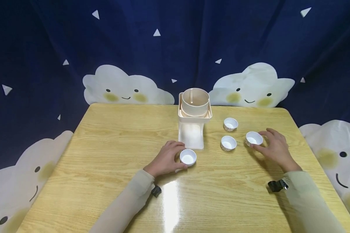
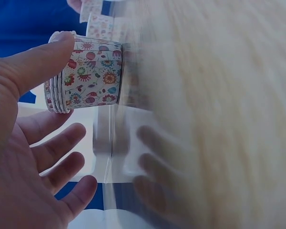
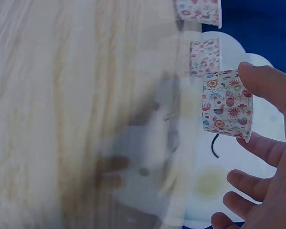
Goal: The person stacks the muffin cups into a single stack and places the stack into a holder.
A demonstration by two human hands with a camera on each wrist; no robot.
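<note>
My left hand (image 1: 169, 158) pinches a small stack of floral-patterned paper baking cups (image 2: 90, 74) between thumb and forefinger; several white rims are nested together. That stack stands upright on the table, just in front of the cream dispenser-like stand (image 1: 191, 134). Over to the right, my right hand (image 1: 275, 147) holds one paper baking cup (image 3: 227, 103) by its rim, thumb on one side and forefinger on the other. Its base looks slightly raised off the tabletop. Two more cups, a nearer one (image 1: 228, 143) and a farther one (image 1: 230, 124), stand between the stand and my right hand.
A round cream container (image 1: 195, 102) sits in the top of the stand at the table's back edge. The wooden table (image 1: 119, 136) has a glossy surface. Behind it hangs a dark blue curtain (image 1: 180, 42) with white clouds and triangles.
</note>
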